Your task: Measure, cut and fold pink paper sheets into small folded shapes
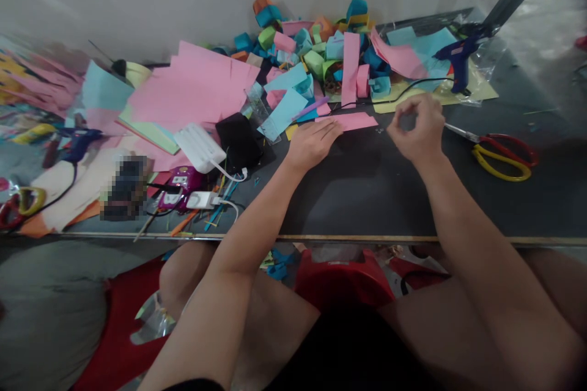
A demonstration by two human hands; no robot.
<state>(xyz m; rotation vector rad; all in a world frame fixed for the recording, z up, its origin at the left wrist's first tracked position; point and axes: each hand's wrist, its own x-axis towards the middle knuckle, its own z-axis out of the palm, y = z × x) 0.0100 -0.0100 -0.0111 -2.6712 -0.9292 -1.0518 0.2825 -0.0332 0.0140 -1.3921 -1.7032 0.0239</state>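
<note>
A folded-looking pink paper strip point(358, 121) lies on the dark table. My left hand point(314, 142) rests flat over its left end, fingers stretched out. Just right of the strip, my right hand point(419, 128) is curled, thumb and fingertips meeting in a ring; whatever is between the tips, if anything, is too small to make out. Scissors point(502, 156) with one red and one yellow handle lie to the right of that hand, the blade tips partly hidden behind it. A purple pen point(310, 109) lies beyond my left hand.
Small coloured paper pieces point(316, 61) pile up at the back. A blue glue gun point(460, 61) stands back right, its cord crossing the table. Pink sheets point(197, 85), a white power bank point(199, 146) and a black pouch point(238, 140) lie left. Another person's leg point(50, 311) shows lower left.
</note>
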